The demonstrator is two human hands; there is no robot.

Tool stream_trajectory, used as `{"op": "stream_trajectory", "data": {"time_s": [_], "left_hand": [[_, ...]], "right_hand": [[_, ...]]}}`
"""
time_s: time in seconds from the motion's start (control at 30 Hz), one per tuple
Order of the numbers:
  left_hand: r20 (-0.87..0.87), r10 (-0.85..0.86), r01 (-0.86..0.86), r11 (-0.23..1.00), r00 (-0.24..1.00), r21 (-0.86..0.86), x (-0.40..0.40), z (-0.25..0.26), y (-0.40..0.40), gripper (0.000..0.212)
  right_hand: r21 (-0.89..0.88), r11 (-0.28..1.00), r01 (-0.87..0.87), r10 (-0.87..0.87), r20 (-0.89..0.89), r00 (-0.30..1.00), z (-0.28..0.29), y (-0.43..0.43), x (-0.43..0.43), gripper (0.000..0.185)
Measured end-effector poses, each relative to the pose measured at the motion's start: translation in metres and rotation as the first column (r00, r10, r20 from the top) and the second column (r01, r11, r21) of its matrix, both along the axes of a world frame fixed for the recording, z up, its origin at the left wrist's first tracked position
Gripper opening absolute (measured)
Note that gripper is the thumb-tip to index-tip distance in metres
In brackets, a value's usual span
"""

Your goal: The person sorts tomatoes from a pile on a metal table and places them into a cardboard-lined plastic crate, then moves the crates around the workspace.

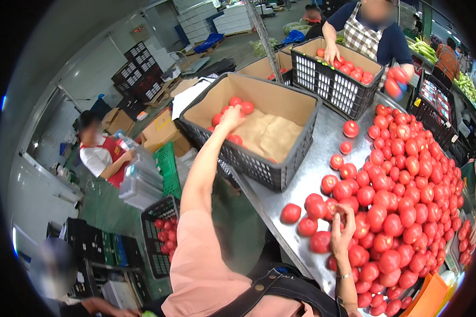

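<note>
My left hand [232,119] reaches into a black plastic crate [297,166] lined with brown paper, its fingers on tomatoes [247,107] grouped at the crate's left side. Whether it grips one cannot be told. Brown paper covers the rest of the crate's bottom. At the near edge of a large heap of red tomatoes [392,226] is my right hand [343,228], fingers bent and apart, with a bracelet on the wrist. Tomatoes lie close beside and behind it. The heap rests on a metal table [277,210], on which the crate also stands.
Across the table, a person in a checked apron [361,35] handles tomatoes at another lined crate [329,87]. A floor crate of tomatoes [146,226] stands left of me. A person in a red apron [113,158] is beside clear plastic boxes [141,186]. A pole [263,39] rises behind my crate.
</note>
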State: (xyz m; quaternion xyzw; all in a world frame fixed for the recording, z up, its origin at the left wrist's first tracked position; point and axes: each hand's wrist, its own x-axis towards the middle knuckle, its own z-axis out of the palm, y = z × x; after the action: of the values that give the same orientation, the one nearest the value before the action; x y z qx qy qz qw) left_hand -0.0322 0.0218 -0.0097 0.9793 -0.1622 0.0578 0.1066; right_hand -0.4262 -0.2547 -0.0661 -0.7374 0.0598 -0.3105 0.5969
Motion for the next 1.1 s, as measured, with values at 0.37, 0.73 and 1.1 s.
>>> {"op": "stream_trajectory", "data": {"time_s": [0.37, 0.73, 1.1], "left_hand": [[0.085, 0.095, -0.118, 0.934, 0.992, 0.337, 0.164, -0.125, -0.072, 0.032], [-0.629, -0.541, -0.373, 0.513, 0.559, -0.773, 0.123, -0.028, -0.026, 0.045], [-0.296, -0.891, -0.08, 0.287, 0.343, -0.955, -0.058, 0.064, -0.108, 0.068]], "right_hand": [[-0.629, 0.771, -0.096, 0.116, -0.009, 0.993, 0.042, 0.069, 0.192, 0.02], [-0.158, 0.959, -0.236, 0.229, -0.062, 0.972, 0.051, 0.087, 0.203, 0.01], [0.621, 0.667, -0.411, 0.365, 0.208, 0.907, 0.065, 0.05, 0.197, 0.043]]}}
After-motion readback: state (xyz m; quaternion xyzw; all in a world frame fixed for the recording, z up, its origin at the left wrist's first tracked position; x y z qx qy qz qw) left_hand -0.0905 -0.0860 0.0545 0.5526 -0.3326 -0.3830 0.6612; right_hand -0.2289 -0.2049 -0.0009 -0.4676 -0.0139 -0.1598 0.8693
